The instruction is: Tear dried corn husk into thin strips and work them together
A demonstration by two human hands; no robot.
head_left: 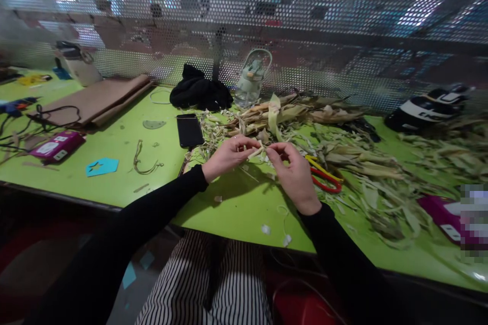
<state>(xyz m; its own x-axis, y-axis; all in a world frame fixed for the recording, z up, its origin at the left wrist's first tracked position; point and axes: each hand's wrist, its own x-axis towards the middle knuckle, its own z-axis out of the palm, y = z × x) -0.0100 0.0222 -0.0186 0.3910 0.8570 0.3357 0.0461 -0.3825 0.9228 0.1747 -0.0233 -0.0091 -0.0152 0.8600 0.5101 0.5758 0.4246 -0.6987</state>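
Observation:
My left hand (pixel 229 157) and my right hand (pixel 293 170) meet over the green table, fingertips almost touching. Between them is a thin, pale strip of corn husk (pixel 260 150), pinched at both ends. My fingers partly cover the strip, so its full length is hidden. Just behind my hands lies a heap of dried corn husks (pixel 301 111), with one broad leaf standing up from it. Scissors with red and yellow handles (pixel 326 183) rest beside my right hand, their blades out of sight. Left of the heap is a black phone (pixel 189 131), close to my left hand.
A clear bottle (pixel 249 81) and black cloth (pixel 200 89) stand at the back. More husks (pixel 385 183) spread rightward, near a black bottle (pixel 419 111). At left are a purple power strip (pixel 59 146), cables, brown paper (pixel 102 94) and a blue card (pixel 102 166). Perforated metal (pixel 160 51) screens the rear.

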